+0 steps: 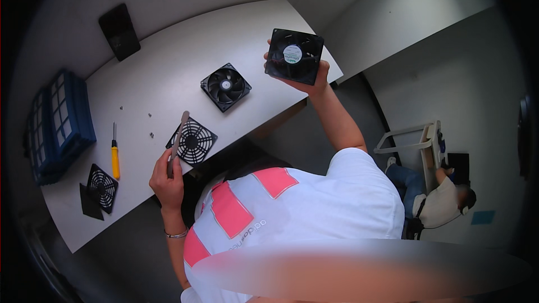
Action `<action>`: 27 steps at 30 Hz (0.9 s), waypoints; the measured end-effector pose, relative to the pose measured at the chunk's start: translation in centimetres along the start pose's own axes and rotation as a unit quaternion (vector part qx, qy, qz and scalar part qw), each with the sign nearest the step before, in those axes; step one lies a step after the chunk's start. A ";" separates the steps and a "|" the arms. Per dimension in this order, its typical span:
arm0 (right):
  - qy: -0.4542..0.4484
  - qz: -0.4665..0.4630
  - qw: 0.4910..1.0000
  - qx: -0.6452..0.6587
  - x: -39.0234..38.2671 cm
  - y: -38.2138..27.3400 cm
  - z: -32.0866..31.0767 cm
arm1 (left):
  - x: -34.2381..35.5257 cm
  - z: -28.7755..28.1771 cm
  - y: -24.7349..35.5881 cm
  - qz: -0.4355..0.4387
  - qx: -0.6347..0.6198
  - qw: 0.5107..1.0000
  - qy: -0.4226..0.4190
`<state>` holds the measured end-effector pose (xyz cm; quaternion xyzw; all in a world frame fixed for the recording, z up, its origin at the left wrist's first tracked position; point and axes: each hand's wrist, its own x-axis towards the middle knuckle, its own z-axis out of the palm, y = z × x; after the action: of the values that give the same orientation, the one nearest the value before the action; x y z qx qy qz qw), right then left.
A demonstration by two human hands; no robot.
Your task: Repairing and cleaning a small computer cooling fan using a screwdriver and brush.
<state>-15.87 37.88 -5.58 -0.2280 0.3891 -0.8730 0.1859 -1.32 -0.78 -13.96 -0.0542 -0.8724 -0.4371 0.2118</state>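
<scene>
My right hand (pixel 319 82) grips a square black cooling fan (pixel 279 68) from behind and below, holding it up over the far right end of the white table (pixel 264 98). A pale round label sits on the fan's hub. My left hand (pixel 167 186) is closed round a long, slim grey-brown tool (pixel 181 129); its lower end is hidden in my fingers, so its kind is unclear. The tool's upper end crosses a black fan guard (pixel 203 141) lying near the table's front edge. Between both hands, a second black fan (pixel 226 85) lies flat.
A yellow-handled screwdriver (pixel 115 160) lies at left, near another fan guard (pixel 103 189) and a thin dark panel (pixel 90 202). Several small screws (pixel 150 134) are scattered nearby. Blue stacked bins (pixel 64 120) stand at the left edge, a black phone-like slab (pixel 119 32) at the back. Another person (pixel 441 205) sits right.
</scene>
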 end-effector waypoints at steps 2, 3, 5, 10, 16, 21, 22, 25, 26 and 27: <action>-0.001 -0.005 1.000 0.007 0.0 0.0 -0.1 | 0.0 0.0 0.0 0.003 0.002 1.000 -0.001; -0.001 -0.005 1.000 0.006 -0.1 -0.1 -0.2 | 0.1 0.0 0.0 0.003 0.001 1.000 -0.001; 0.002 -0.009 1.000 -0.014 -0.2 -0.3 -0.3 | 0.1 0.0 0.1 0.002 -0.005 1.000 -0.002; 0.041 -0.007 0.999 -0.027 -0.1 -0.7 -1.1 | 0.0 0.0 0.0 -0.002 -0.005 1.000 -0.005; 0.073 -0.021 0.997 -0.033 0.1 -1.1 -1.8 | 0.1 -0.2 0.2 -0.009 -0.002 1.000 -0.011; 0.088 -0.032 0.993 -0.068 0.2 -1.3 -4.4 | 0.1 -0.1 0.2 -0.018 0.002 1.000 -0.016; 0.092 -0.045 0.989 -0.105 0.5 -1.6 -4.5 | 0.1 -0.1 0.3 -0.020 -0.001 1.000 -0.016; 0.108 -0.053 0.975 -0.184 1.7 -2.6 -6.0 | 0.1 -0.2 0.5 -0.028 -0.003 0.999 -0.019; 0.120 -0.048 0.965 -0.228 2.3 -3.1 -7.1 | 0.1 -0.3 0.5 -0.034 -0.002 0.999 -0.020; 0.124 -0.040 0.962 -0.240 2.9 -3.6 -8.4 | 0.1 -0.2 0.5 -0.034 0.001 0.999 -0.017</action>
<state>-23.40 43.71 -7.07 -0.1712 0.5975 -0.7823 0.0412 -1.17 -0.69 -13.45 -0.0314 -0.8776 -0.4423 0.1821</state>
